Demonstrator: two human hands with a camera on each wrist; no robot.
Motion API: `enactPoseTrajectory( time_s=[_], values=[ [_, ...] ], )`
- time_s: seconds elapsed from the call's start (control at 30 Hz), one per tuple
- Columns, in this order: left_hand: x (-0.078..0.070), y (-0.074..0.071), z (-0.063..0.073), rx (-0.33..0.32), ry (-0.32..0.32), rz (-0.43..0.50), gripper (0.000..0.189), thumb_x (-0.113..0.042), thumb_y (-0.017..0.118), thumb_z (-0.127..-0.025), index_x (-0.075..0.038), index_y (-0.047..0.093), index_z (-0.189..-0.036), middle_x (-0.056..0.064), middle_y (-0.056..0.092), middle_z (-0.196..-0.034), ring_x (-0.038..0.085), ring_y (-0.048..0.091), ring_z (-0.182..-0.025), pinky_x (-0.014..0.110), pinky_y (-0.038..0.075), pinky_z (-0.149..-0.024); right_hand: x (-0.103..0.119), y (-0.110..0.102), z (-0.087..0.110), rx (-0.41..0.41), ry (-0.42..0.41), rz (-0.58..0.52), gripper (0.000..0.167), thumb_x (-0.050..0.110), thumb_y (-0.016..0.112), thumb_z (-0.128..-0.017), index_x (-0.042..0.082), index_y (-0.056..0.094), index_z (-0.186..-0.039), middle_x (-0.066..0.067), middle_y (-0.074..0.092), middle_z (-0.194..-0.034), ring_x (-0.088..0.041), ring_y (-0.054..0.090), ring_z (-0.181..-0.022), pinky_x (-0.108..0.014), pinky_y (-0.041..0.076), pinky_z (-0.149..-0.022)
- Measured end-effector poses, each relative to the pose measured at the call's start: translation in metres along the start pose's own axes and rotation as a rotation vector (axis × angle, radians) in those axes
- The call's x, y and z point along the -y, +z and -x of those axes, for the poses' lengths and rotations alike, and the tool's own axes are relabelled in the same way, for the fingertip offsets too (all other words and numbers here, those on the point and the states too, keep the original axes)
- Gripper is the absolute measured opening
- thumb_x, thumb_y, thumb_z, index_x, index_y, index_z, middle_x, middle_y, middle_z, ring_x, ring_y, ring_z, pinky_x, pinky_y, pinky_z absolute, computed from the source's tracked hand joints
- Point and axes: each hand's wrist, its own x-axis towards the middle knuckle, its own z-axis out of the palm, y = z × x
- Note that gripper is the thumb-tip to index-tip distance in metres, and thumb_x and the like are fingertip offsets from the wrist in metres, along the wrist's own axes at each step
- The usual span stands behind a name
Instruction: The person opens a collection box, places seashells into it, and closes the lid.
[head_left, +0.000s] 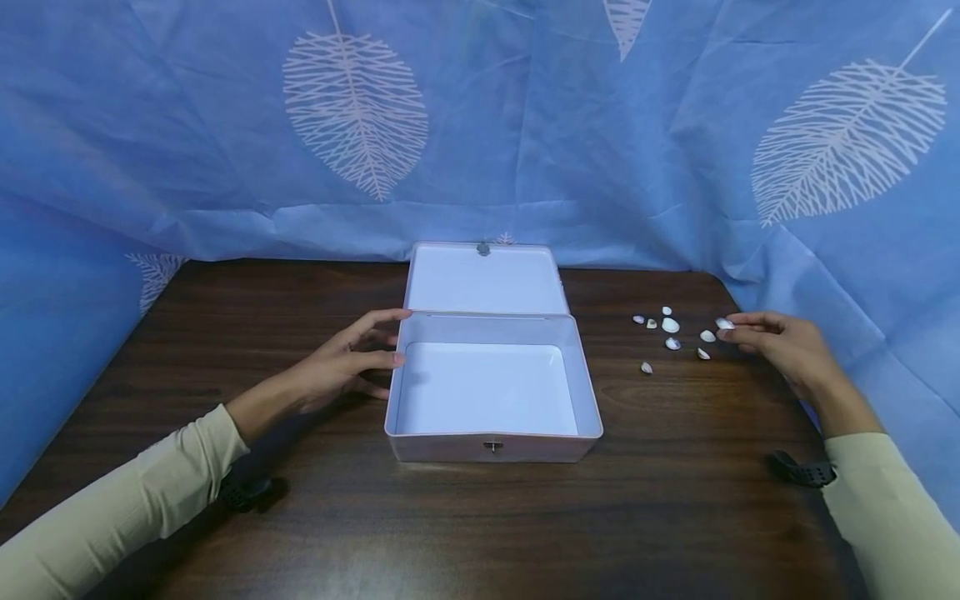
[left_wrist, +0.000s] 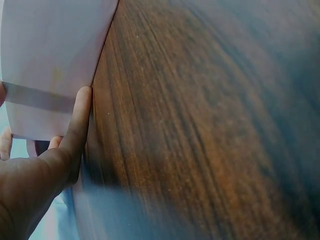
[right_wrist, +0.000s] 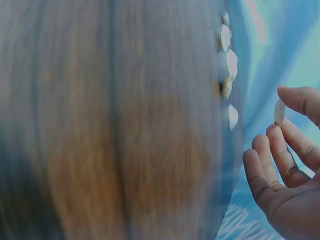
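Observation:
A white lidded box stands on the table with its lid raised at the back and nothing inside it. My left hand rests against its left side, fingertips at the rim; in the left wrist view a straight finger lies along the box wall. At the right, my right hand pinches a small white seashell between thumb and fingertips. The right wrist view shows this shell held above the table, the other fingers loosely bent.
Several small shells lie scattered on the dark wooden table, between the box and my right hand. A blue cloth with white leaf prints hangs behind the table and along its sides. A small metal latch sits on the box front.

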Motion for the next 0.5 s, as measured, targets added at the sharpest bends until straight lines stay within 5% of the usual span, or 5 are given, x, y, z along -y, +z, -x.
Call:
enactPoseTrajectory(
  time_s=[0.2, 0.5],
  values=[
    [0.0, 0.0, 0.0, 0.001, -0.006, -0.001, 0.077, -0.025, 0.07, -0.113, -0.03, 0.03, -0.178, 0.024, 0.03, -0.171, 0.048, 0.05, -0.147, 0.056, 0.069, -0.099, 0.014, 0.011, -0.002, 0.014, -0.042, -0.064, 0.024, 0.035, 0.083, -0.106, 0.025, 0.079, -0.128, 0.039, 0.072, -0.098, 0.014, 0.074, -0.093, -0.005, 0.052, -0.083],
    [0.001, 0.001, 0.0, 0.004, -0.005, -0.002, 0.077, -0.026, 0.07, -0.114, -0.031, 0.029, -0.179, 0.024, 0.029, -0.172, 0.049, 0.047, -0.15, 0.056, 0.068, -0.1, 0.03, 0.024, -0.006, 0.005, -0.101, -0.006, 0.055, 0.039, 0.081, -0.107, 0.001, 0.068, -0.145, 0.038, 0.072, -0.097, 0.014, 0.073, -0.091, -0.009, 0.058, -0.082]
  ],
)
